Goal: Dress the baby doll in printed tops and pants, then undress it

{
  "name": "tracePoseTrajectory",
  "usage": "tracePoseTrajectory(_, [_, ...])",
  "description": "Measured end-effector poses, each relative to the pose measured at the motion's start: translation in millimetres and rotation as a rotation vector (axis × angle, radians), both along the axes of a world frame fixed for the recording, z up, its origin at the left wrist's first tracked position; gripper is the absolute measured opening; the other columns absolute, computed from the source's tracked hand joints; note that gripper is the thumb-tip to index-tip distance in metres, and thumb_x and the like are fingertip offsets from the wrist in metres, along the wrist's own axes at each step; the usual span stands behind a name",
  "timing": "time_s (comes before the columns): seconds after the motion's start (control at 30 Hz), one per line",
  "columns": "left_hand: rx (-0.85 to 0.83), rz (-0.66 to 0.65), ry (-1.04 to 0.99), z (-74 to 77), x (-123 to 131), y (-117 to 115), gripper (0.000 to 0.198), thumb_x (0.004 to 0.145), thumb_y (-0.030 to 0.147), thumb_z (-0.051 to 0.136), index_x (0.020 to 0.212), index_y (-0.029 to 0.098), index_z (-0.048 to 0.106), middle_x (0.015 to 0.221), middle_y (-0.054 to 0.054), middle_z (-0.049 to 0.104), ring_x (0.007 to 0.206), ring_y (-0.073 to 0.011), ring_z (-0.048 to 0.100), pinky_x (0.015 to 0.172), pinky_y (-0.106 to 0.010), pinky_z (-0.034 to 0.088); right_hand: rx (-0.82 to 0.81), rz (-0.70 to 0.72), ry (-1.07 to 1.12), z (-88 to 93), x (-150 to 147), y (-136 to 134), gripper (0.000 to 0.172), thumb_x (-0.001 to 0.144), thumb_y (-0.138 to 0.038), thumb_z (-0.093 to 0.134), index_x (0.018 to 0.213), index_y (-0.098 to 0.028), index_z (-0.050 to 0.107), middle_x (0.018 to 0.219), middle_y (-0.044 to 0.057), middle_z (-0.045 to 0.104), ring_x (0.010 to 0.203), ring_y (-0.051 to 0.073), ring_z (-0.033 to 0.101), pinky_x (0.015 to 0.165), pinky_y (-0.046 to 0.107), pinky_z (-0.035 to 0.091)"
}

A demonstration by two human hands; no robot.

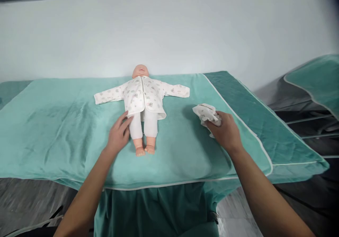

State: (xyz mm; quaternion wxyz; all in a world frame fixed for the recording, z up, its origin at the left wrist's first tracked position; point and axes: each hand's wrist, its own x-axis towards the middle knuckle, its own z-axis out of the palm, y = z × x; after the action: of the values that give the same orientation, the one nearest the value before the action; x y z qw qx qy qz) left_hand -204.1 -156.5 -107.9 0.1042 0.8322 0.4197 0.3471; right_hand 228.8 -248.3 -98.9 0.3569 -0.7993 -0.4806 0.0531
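A baby doll lies on its back with its head toward the wall and its bare feet toward me. It wears a white printed jacket with both sleeves spread out, and white trousers. My left hand rests beside the doll's leg, fingers apart, its fingertips at the jacket's lower corner. Over to the right, my right hand is closed on a crumpled white printed cloth, held just above the bed. The cloth's exact kind cannot be made out.
A green velvety cover with white piping lies over the bed. A darker quilted pad shows at the right. Beyond it are metal rails and another green cushion. A white wall stands behind.
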Motion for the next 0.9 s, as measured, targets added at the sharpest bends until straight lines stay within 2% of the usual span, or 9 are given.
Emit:
tracePoseTrajectory(0.1, [-0.13, -0.065, -0.051, -3.4, 2, -33, 0.073, 0.09, 0.009, 0.044, 0.159, 0.035, 0.039, 0.171, -0.006, 0.029, 0.154, -0.0253, 0.04, 0.124, -0.049, 0.043, 0.096, 0.115, 0.582, 15.5, -42, 9, 0.059, 0.075, -0.057, 0.077, 0.118, -0.018, 0.067, 0.109, 0.01, 0.071, 0.093, 0.026, 0.067, 0.079, 0.036, 0.055])
tracePoseTrajectory(0.17, [-0.227, -0.078, -0.024, -5.4, 4, -53, 0.086, 0.086, 0.006, 0.046, 0.163, 0.038, 0.027, 0.175, -0.005, 0.016, 0.16, -0.0268, 0.028, 0.126, -0.05, 0.04, 0.144, 0.238, 0.957, 28.8, -71, 17, 0.055, 0.075, -0.056, 0.079, 0.115, -0.02, 0.068, 0.106, 0.006, 0.073, 0.087, 0.021, 0.068, 0.071, 0.03, 0.055])
tracePoseTrajectory(0.27, [-0.328, -0.11, -0.027, -6.7, 8, -72, 0.093, 0.085, 0.008, 0.054, 0.165, 0.041, 0.018, 0.176, -0.004, 0.008, 0.162, -0.0285, 0.018, 0.128, -0.052, 0.037, 0.115, 0.404, 1.223, 44.7, -107, 30, 0.047, 0.074, -0.043, 0.08, 0.115, -0.022, 0.07, 0.11, 0.005, 0.074, 0.089, 0.021, 0.07, 0.07, 0.029, 0.056])
tracePoseTrajectory(0.37, [-0.391, -0.163, -0.056, -3.7, 8, -74, 0.09, 0.087, 0.01, 0.055, 0.165, 0.039, 0.021, 0.176, -0.003, 0.009, 0.163, -0.0279, 0.015, 0.129, -0.05, 0.034, 0.108, 0.606, 1.254, 53.1, -132, 40, 0.05, 0.067, -0.029, 0.077, 0.116, -0.021, 0.069, 0.12, 0.008, 0.072, 0.1, 0.027, 0.07, 0.078, 0.036, 0.06])
tracePoseTrajectory(0.43, [-0.406, -0.137, -0.071, 4.1, 8, -68, 0.085, 0.086, 0.008, 0.052, 0.163, 0.035, 0.03, 0.175, -0.005, 0.016, 0.162, -0.0265, 0.02, 0.131, -0.049, 0.033, 0.145, 0.689, 1.234, 57.4, -146, 45, 0.053, 0.062, -0.025, 0.075, 0.115, -0.022, 0.068, 0.124, 0.008, 0.072, 0.106, 0.029, 0.07, 0.084, 0.039, 0.06])
tracePoseTrajectory(0.57, [-0.279, -0.008, -0.206, 42.5, 17, -53, 0.065, 0.094, 0.019, 0.053, 0.156, 0.032, 0.041, 0.161, -0.009, 0.044, 0.153, -0.0251, 0.041, 0.13, -0.05, 0.035, 0.195, 0.691, 1.164, 73.5, -172, 50, 0.056, 0.064, -0.028, 0.078, 0.118, -0.021, 0.067, 0.122, 0.007, 0.072, 0.109, 0.026, 0.068, 0.093, 0.039, 0.056])
tracePoseTrajectory(0.7, [-0.219, -0.131, -0.301, 88.8, 37, -52, 0.067, 0.095, 0.041, 0.064, 0.157, 0.035, 0.037, 0.163, -0.008, 0.04, 0.153, -0.0265, 0.039, 0.128, -0.048, 0.036, 0.189, 0.733, 0.99, 101.0, -193, 53, 0.045, 0.071, -0.032, 0.075, 0.113, -0.019, 0.068, 0.111, 0.004, 0.072, 0.106, 0.023, 0.064, 0.093, 0.034, 0.053])
tracePoseTrajectory(0.8, [-0.254, -0.149, -0.352, 105.4, 46, -51, 0.075, 0.091, 0.046, 0.071, 0.156, 0.035, 0.035, 0.164, -0.008, 0.035, 0.155, -0.0281, 0.035, 0.128, -0.048, 0.036, 0.195, 0.802, 0.91, 123.3, -200, 55, 0.03, 0.078, -0.034, 0.066, 0.103, -0.017, 0.069, 0.1, 0.001, 0.07, 0.095, 0.018, 0.062, 0.086, 0.029, 0.05])
tracePoseTrajectory(0.9, [-0.23, -0.1, -0.414, 111.5, 47, -47, 0.068, 0.091, 0.049, 0.07, 0.15, 0.033, 0.042, 0.157, -0.008, 0.045, 0.147, -0.0277, 0.045, 0.126, -0.048, 0.039, 0.104, 0.887, 0.866, 143.9, -201, 55, 0.026, 0.084, -0.038, 0.061, 0.096, -0.016, 0.069, 0.09, 0.001, 0.067, 0.087, 0.017, 0.059, 0.079, 0.027, 0.047])
